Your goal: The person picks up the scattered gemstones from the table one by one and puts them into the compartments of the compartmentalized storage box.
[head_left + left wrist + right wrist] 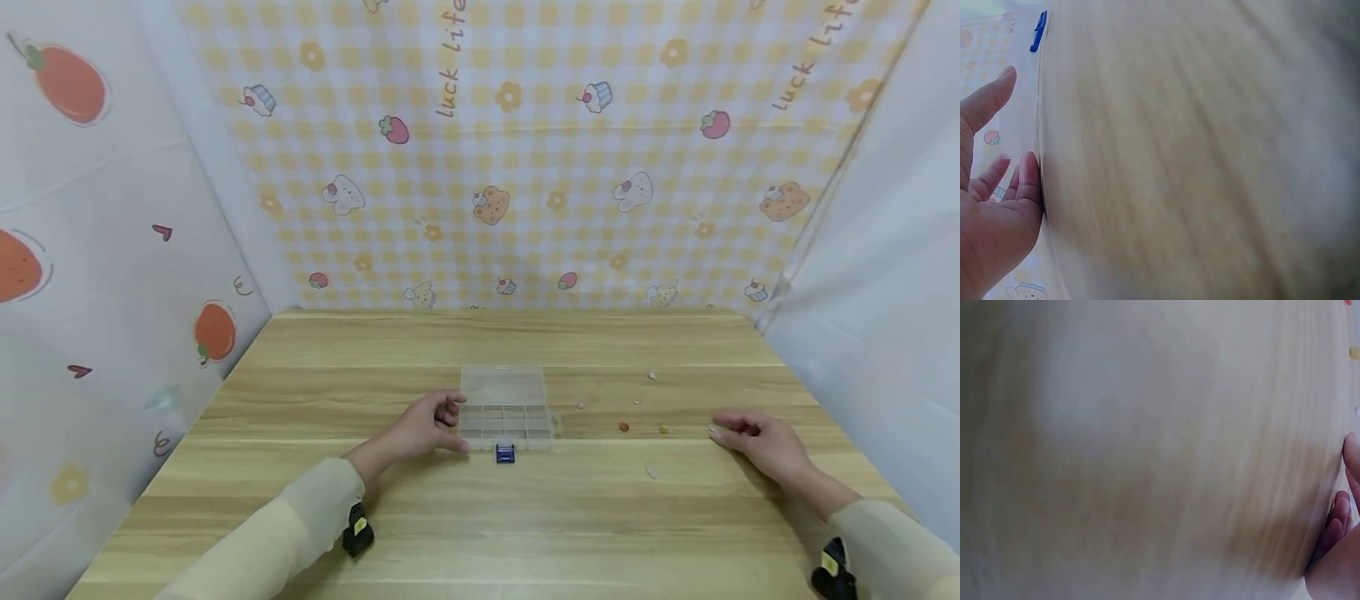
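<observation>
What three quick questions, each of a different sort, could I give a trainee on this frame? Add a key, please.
1. True or false: the lid of the clear box is open.
2. What colour is the clip at the box's near edge? A) red B) blue C) green
3. Fill in: the hand nearer the small yellow piece is the person's ____ hand.

Key: 1 true; 2 B; 3 right.
</observation>
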### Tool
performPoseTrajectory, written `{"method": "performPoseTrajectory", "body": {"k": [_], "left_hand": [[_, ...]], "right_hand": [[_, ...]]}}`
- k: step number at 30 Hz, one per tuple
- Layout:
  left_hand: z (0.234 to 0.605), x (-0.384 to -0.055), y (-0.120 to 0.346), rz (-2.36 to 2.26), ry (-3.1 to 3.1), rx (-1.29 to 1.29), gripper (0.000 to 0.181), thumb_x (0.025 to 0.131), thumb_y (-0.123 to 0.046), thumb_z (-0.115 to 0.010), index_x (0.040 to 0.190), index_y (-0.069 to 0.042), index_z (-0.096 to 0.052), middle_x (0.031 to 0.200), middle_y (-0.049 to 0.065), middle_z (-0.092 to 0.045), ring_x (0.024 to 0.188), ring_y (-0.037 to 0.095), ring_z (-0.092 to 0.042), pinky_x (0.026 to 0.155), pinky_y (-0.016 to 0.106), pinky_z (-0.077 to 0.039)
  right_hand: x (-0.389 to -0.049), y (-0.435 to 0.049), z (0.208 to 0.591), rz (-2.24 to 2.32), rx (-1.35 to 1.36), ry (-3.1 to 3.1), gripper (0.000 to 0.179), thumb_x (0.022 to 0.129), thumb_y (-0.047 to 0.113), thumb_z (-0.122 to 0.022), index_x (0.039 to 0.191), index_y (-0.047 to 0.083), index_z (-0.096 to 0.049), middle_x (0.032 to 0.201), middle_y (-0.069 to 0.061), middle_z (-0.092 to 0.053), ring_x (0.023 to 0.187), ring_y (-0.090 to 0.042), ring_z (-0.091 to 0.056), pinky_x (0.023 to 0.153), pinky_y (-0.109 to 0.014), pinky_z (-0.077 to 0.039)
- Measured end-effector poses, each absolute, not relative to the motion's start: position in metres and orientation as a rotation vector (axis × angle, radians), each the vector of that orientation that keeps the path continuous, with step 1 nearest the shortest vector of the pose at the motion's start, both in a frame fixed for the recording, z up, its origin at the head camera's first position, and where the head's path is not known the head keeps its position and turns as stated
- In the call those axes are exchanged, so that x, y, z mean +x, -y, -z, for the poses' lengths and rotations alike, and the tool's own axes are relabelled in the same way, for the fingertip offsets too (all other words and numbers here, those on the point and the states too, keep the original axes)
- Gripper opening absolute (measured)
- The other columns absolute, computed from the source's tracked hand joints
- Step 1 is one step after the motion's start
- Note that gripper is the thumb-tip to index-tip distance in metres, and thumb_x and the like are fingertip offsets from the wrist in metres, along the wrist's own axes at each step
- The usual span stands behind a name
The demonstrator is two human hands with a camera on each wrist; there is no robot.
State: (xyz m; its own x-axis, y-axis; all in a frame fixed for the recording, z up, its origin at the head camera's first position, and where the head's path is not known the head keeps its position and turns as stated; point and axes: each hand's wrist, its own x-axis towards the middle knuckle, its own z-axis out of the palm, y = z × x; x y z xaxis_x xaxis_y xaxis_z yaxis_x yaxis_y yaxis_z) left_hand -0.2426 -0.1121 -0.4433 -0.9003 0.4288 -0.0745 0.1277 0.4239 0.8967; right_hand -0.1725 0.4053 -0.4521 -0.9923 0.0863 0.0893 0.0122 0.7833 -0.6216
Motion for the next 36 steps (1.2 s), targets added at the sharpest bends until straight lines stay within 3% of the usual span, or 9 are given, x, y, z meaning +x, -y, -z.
{"method": "performPoseTrajectory", "body": {"k": [7,16,20,26,36], "left_hand": [[0.445,-0.241,0.115,-1.49,-2.382,0.488,0.073,0.066,-0.005,-0.089,0.129,0.001,-0.053,0.107,0.011,-0.052,0.095,0.024,-0.051,0.081,0.033,-0.049],[0.443,-0.24,0.114,-1.476,-2.386,0.481,0.071,0.067,-0.005,-0.089,0.129,0.0,-0.053,0.109,0.011,-0.052,0.097,0.024,-0.051,0.082,0.033,-0.048],[0.443,-0.24,0.113,-1.474,-2.383,0.474,0.072,0.067,-0.005,-0.089,0.129,0.0,-0.053,0.109,0.01,-0.053,0.097,0.023,-0.052,0.082,0.033,-0.049],[0.443,-0.242,0.112,-1.478,-2.376,0.481,0.074,0.066,-0.006,-0.089,0.13,0.0,-0.053,0.111,0.01,-0.053,0.098,0.023,-0.052,0.084,0.033,-0.049],[0.443,-0.243,0.112,-1.486,-2.381,0.474,0.071,0.066,-0.005,-0.089,0.127,0.0,-0.054,0.11,0.01,-0.054,0.096,0.023,-0.052,0.081,0.032,-0.049]], "right_hand": [[-0.174,-0.401,0.453,-1.003,-0.08,2.864,0.046,0.09,0.037,-0.07,0.115,-0.001,-0.068,0.105,-0.015,-0.067,0.077,-0.007,-0.053,0.064,-0.023,-0.044],[-0.172,-0.397,0.446,-1.069,-0.146,2.909,0.048,0.091,0.039,-0.068,0.116,-0.002,-0.067,0.112,-0.02,-0.066,0.089,-0.014,-0.055,0.068,-0.024,-0.044],[-0.172,-0.397,0.445,-1.083,-0.16,2.925,0.049,0.092,0.039,-0.067,0.117,-0.002,-0.067,0.115,-0.021,-0.064,0.097,-0.025,-0.058,0.074,-0.03,-0.045],[-0.172,-0.399,0.444,-1.173,-0.172,2.921,0.054,0.092,0.042,-0.066,0.119,-0.004,-0.065,0.122,-0.026,-0.06,0.115,-0.047,-0.049,0.088,-0.054,-0.042],[-0.172,-0.399,0.441,-1.165,-0.16,2.938,0.052,0.092,0.042,-0.065,0.118,-0.004,-0.066,0.117,-0.024,-0.063,0.113,-0.045,-0.051,0.087,-0.053,-0.041]]}}
